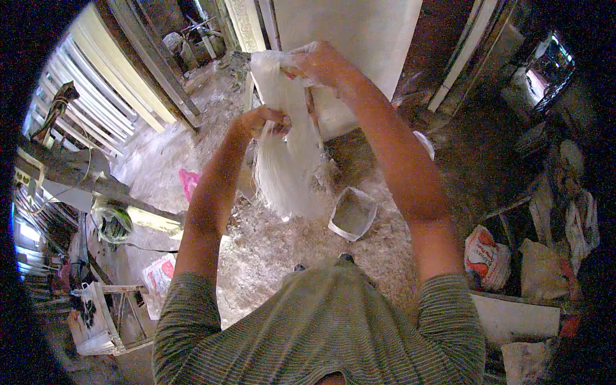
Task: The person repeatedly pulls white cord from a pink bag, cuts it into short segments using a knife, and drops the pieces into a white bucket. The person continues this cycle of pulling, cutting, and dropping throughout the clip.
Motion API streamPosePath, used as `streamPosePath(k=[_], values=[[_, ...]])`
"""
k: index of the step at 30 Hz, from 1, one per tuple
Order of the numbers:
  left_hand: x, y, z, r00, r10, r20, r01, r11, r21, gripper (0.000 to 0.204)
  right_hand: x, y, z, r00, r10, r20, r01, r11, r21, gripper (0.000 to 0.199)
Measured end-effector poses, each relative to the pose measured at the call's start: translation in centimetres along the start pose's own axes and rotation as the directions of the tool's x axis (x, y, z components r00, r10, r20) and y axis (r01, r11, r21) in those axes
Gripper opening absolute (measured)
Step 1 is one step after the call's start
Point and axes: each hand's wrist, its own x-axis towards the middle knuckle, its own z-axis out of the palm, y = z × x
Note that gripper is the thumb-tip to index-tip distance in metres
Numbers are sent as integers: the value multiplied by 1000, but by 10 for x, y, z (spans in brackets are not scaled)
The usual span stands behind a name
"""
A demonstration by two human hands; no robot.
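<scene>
The workpiece is a bundle of fine white fibres (289,168). It is long, pale and glossy, gathered at the far end and fanned out toward the near end, where loose strands spread into a soft, uneven edge. Individual hairs stand out along its left margin. The bundle hangs in front of the person, above a dusty, mottled floor (256,269).

The right hand (319,64) is closed on the far end of the bundle, with fibres passing under the fingers and a pale portion projecting to the left of them. The left hand (262,120) sits nearer and farther left, fingers curled around strands at the bundle's left side. The main body of fibres lies to the right of the left hand, and the loose end extends nearer than both hands.

An open, square-mouthed, whitish container (353,215) stands on the floor to the right of the bundle's near end. A pink plastic piece (188,184) lies to the left, beyond the left forearm. A white panel (359,48) stands upright behind the right hand.
</scene>
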Motion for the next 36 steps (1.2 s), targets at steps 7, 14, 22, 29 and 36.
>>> streamPosePath(k=[7, 14, 22, 29, 36], values=[[-6, 7, 43, 974, 192, -122, -164, 964, 210, 47, -38, 66, 23, 798, 590, 122, -565, 663, 491, 24], [34, 11, 54, 980, 163, 116, -67, 814, -578, 78, -83, 139, 48, 761, 631, 150, -634, 675, 377, 25], [36, 6, 87, 965, 250, 74, -192, 874, -446, 65, -111, 147, 49, 698, 716, 4, -643, 624, 445, 20], [68, -11, 89, 984, -152, -95, 148, 988, -46, 34, -158, 32, 12, 804, 522, -285, -589, 763, -265, 31], [79, -39, 89, 980, -153, -127, 169, 977, 127, 28, -210, 39, -11, 921, 288, -263, -378, 826, -418, 25]])
